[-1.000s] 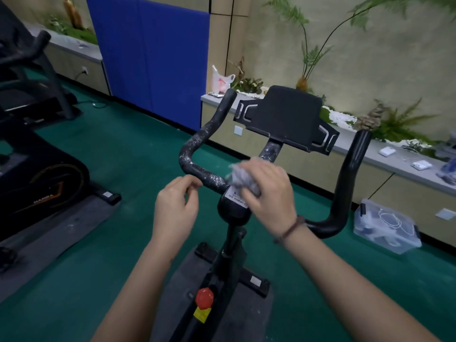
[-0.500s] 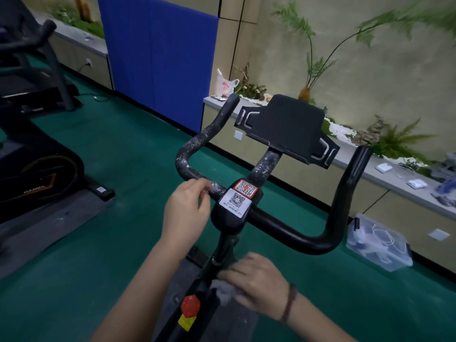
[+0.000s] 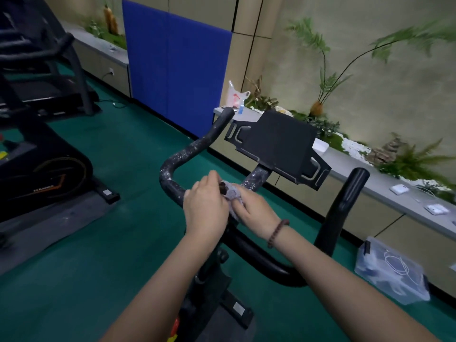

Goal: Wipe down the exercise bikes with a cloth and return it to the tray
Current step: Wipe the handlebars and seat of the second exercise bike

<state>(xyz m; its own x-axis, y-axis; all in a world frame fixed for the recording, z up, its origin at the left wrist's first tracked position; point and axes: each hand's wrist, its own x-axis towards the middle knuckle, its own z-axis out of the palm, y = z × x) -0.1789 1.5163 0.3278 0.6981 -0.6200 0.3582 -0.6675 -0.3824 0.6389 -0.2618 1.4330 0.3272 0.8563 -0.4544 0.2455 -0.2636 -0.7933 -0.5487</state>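
The black exercise bike stands right in front of me; its handlebar (image 3: 187, 154) is speckled white on the left, and a tablet holder (image 3: 276, 144) sits above the stem. My right hand (image 3: 254, 213), a bead bracelet on its wrist, holds a crumpled grey cloth (image 3: 233, 192) against the centre of the bar, where the stem meets it. My left hand (image 3: 206, 206) is curled over the bar just left of the cloth, its fingertips at the cloth's edge. The hands hide the bar's label.
A second black bike (image 3: 44, 178) and a treadmill (image 3: 42, 90) stand to the left on the green floor. A clear plastic box (image 3: 392, 270) with cables sits on the floor at the right, below a grey ledge (image 3: 385, 193) with plants and small white devices. A blue mat (image 3: 177, 70) leans on the wall.
My right hand has come up with the cloth from the lower frame to the centre of the handlebar. My left hand stayed on the bar and now meets the cloth.
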